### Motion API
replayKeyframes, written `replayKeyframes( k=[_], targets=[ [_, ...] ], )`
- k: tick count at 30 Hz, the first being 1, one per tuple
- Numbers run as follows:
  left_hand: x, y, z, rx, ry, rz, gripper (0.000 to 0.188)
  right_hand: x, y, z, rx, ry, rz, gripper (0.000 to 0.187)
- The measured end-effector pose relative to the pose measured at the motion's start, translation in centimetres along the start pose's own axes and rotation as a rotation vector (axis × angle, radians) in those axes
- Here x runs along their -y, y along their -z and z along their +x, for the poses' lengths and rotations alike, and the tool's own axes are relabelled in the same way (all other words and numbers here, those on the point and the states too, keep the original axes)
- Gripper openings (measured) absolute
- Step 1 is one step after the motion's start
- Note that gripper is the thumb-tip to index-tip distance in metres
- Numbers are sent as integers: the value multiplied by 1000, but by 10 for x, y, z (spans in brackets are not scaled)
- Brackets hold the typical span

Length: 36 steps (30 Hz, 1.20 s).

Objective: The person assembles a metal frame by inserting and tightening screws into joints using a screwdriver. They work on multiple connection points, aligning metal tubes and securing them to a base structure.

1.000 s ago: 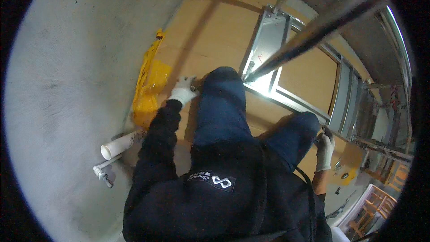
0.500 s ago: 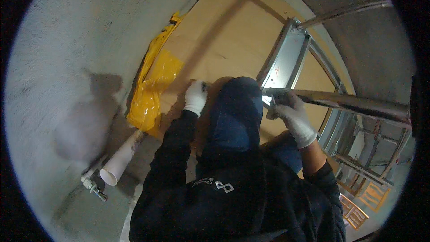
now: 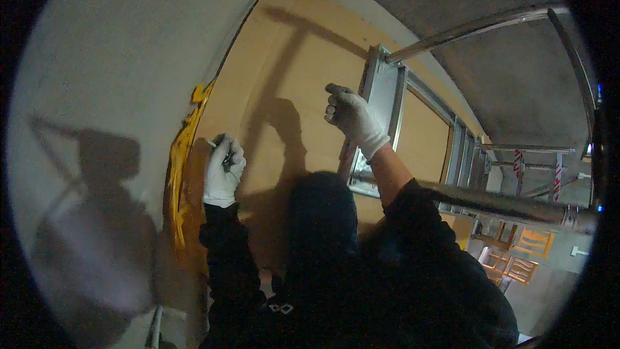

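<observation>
From where I stand, the left hand point(image 3: 223, 173), in a white glove with dark fingertips, is closed narrowly, fingers curled in; a small, thin white stick point(image 3: 212, 143) juts from the fingertips on the side toward the wall point(image 3: 110, 58); the stick sits near the yellow plastic point(image 3: 177, 174) along the edge of a brown sheet point(image 3: 323, 45). The right hand point(image 3: 355, 119), gloved alike, is raised above the sheet, well apart from the left; its fingers are bent, and I cannot tell whether they grip anything; in my view it overlaps the edge of a metal frame point(image 3: 385, 87), contact undetermined; a metal tube point(image 3: 504, 203) runs beyond the right forearm; wooden chairs point(image 3: 535, 243) stand farther off, at right.
</observation>
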<state>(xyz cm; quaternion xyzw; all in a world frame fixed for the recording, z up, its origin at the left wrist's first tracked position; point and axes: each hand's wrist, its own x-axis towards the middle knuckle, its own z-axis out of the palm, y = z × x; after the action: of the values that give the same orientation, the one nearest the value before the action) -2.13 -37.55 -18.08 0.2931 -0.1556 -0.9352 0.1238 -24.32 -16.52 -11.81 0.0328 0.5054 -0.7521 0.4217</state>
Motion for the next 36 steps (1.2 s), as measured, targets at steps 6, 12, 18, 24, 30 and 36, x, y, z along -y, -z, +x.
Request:
replayKeyframes(
  k=[6, 12, 18, 24, 30, 36],
  targets=[
    [-26, -88, 141, -186, -263, 1000, 20, 30, 56, 122, -558, 82, -443, 21],
    [-9, -133, 307, -93, -805, 1937, 23, 103, 117, 219, -732, 223, -1042, 35],
    [-13, -137, 419, 190, -1123, 2150, 16, 154, 160, 303, -959, 228, -1437, 35],
    [-11, -145, 418, 259, -1028, 2109, 16, 134, 187, 333, -949, 306, -1759, 20],
    [-14, -154, 415, 204, -772, 2301, 18, 141, 195, 334, -835, 392, -1664, 23],
    [-12, -166, 411, 10, -512, 2410, 22, 149, 196, 331, -784, 408, -1615, 20]
  ],
)
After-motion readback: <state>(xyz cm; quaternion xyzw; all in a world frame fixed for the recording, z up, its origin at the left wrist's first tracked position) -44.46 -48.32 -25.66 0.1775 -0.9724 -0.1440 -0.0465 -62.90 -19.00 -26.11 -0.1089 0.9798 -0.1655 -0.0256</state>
